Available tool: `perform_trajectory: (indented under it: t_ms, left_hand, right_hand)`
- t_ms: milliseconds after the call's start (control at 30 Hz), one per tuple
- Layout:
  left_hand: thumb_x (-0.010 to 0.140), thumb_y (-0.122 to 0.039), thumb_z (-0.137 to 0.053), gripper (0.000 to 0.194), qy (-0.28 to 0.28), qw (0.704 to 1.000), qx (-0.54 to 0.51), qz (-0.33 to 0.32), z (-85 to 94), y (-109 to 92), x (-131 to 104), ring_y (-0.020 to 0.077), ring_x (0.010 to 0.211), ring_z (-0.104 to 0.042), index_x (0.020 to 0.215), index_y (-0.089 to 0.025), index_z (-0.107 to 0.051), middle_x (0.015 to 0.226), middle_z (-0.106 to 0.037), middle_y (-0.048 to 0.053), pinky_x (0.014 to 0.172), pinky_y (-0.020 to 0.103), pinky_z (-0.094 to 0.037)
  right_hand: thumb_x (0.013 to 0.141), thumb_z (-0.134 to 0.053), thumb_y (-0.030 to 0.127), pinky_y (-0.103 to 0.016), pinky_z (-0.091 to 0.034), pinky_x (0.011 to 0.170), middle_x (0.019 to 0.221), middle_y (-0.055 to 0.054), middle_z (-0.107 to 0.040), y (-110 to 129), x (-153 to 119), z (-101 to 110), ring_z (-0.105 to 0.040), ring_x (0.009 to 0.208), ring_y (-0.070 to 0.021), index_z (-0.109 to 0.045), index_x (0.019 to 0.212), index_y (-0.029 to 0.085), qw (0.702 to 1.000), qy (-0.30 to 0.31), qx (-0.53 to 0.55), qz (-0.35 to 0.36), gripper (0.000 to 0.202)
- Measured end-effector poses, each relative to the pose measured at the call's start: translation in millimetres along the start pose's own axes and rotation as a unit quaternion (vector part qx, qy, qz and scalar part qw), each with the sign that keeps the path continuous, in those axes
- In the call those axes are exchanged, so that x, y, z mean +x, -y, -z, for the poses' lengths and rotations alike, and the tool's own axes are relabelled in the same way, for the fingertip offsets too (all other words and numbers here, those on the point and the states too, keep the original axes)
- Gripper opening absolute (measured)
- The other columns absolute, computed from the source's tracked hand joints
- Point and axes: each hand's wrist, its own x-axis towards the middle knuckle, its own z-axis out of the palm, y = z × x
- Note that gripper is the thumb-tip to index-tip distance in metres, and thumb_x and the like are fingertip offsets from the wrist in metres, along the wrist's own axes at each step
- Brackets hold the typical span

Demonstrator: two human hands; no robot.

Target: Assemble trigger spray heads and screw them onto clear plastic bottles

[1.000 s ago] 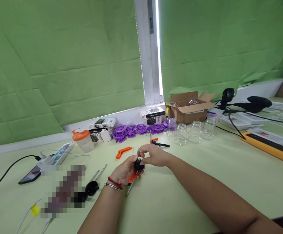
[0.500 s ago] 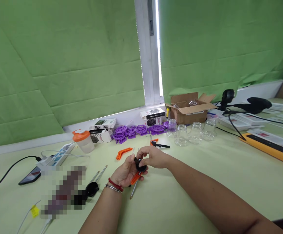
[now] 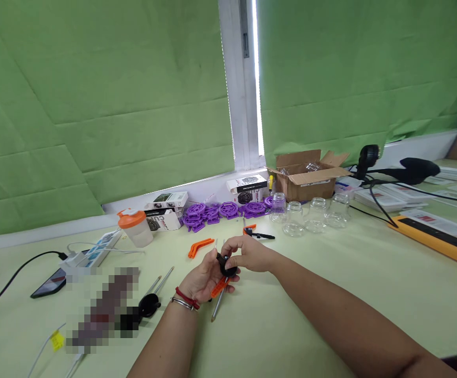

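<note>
My left hand [image 3: 204,278], with a red cord and a silver bangle at the wrist, is closed around a small black round part [image 3: 229,270]. An orange plastic arm [image 3: 219,288] sticks out below that part, beside a thin metal rod [image 3: 216,311] pointing down toward the table. From the right, my right hand [image 3: 247,253] pinches the same round part with thumb and fingers, which cover much of it. Just beyond the hands lie a bent orange plastic piece [image 3: 200,247] and a black-and-orange piece [image 3: 257,233].
At the left are another black part with metal legs [image 3: 149,304], a phone [image 3: 51,283], a power strip [image 3: 104,247] and an orange-lidded cup [image 3: 136,228]. Behind stand purple wheel-like pieces [image 3: 228,210], clear jars [image 3: 293,220] and a cardboard box [image 3: 310,184]. A yellow-black bar [image 3: 436,239] lies right.
Both hands keep almost the same place and grip on the black round part. The view has shifted very slightly.
</note>
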Motion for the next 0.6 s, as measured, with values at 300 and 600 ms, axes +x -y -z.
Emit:
perform_trajectory:
  t_ms: [300, 600]
  left_hand:
    - [0.059, -0.082, -0.044, 0.08, 0.002, 0.999, -0.017, -0.043, -7.1, -1, 0, 0.0226, 0.084, -0.059, 0.101, -0.016, -0.059, 0.094, -0.061, 0.011, 0.067, 0.033, -0.047]
    - [0.078, -0.035, -0.062, 0.025, -0.216, 0.93, -0.073, -0.288, -11.4, -13, 6, 0.0123, 0.075, -0.057, 0.092, -0.014, -0.06, 0.089, -0.06, 0.005, 0.066, 0.024, -0.047]
  right_hand:
    - [0.069, -0.067, 0.028, -0.027, -0.048, 0.058, 0.08, 0.0, -0.058, 0, 0, 1, -0.053, 0.06, -0.0108, -0.062, 0.084, 0.018, 0.999, 0.009, 0.05, 0.005, 0.018]
    - [0.071, -0.068, 0.04, -0.032, -0.045, 0.075, 0.093, -0.005, -0.06, 4, 5, -7, -0.055, 0.083, -0.0158, -0.061, 0.087, 0.018, 0.981, -0.189, 0.003, 0.031, 0.028]
